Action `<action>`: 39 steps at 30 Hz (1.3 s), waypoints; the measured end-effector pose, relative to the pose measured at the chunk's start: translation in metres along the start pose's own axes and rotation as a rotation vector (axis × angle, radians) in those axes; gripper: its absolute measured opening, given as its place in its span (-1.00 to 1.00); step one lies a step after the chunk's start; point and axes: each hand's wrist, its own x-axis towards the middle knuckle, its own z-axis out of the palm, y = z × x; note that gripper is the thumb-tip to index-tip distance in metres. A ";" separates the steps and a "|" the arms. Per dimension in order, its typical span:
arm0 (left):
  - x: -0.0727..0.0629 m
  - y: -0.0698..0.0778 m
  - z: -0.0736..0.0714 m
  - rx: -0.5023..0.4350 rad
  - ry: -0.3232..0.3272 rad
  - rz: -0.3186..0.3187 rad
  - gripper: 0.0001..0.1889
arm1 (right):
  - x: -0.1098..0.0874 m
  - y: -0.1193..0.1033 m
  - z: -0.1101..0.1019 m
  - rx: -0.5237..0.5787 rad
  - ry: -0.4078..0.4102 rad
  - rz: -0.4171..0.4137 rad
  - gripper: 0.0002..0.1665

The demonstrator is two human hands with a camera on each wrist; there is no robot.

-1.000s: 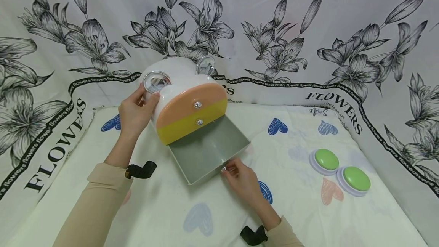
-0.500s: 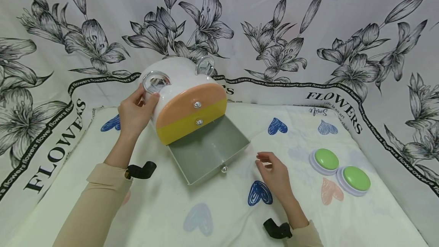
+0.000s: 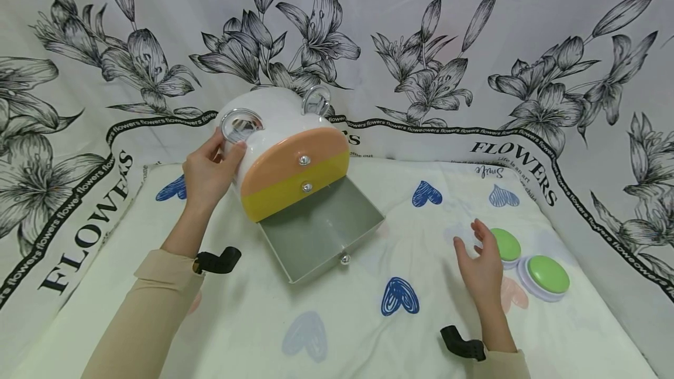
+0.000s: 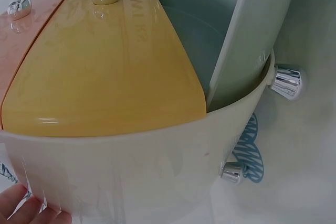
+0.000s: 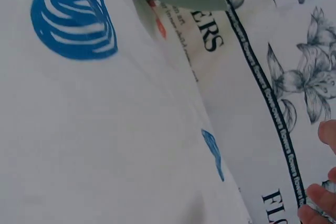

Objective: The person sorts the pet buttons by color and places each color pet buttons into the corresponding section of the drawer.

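Note:
A small white drawer box (image 3: 274, 104) with silver round ears stands tilted toward the front left of the cloth. Its orange front (image 3: 286, 154) and yellow front (image 3: 300, 183) are closed, each with a silver knob. The grey-green bottom drawer (image 3: 321, 238) is pulled out and has nothing inside. My left hand (image 3: 207, 177) grips the box's left side by the ear, thumb in front; its fingertips (image 4: 31, 211) touch the white wall in the left wrist view. My right hand (image 3: 481, 271) hovers with parted fingers beside the green buttons, holding nothing.
Two round green push buttons with pale bases lie at the right: the farther button (image 3: 508, 244) is partly behind my right hand, the nearer button (image 3: 549, 274) fully visible. A white heart-printed cloth (image 3: 253, 320) covers the surface. Flower-printed fabric (image 3: 400, 98) rises behind it.
My right hand has let go of the bottom drawer's knob and moved right, to the green buttons. The drawer stays pulled out. My left hand keeps its place on the box.

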 end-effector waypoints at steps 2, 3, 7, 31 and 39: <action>0.000 0.000 0.000 0.004 -0.001 0.000 -0.41 | 0.003 0.002 -0.007 -0.006 0.021 0.044 -0.30; 0.000 0.000 0.000 0.005 -0.002 -0.002 -0.41 | 0.005 0.004 -0.011 -0.015 0.031 0.064 -0.28; 0.000 0.000 -0.001 0.006 -0.005 -0.006 -0.39 | 0.012 0.016 -0.021 -0.057 0.078 0.118 -0.23; -0.001 0.001 -0.001 0.013 -0.007 -0.010 -0.39 | 0.024 0.048 -0.030 -0.234 -0.008 0.301 -0.02; -0.001 0.001 -0.001 0.005 -0.007 -0.004 -0.39 | 0.022 0.053 -0.028 -0.265 0.079 0.245 -0.15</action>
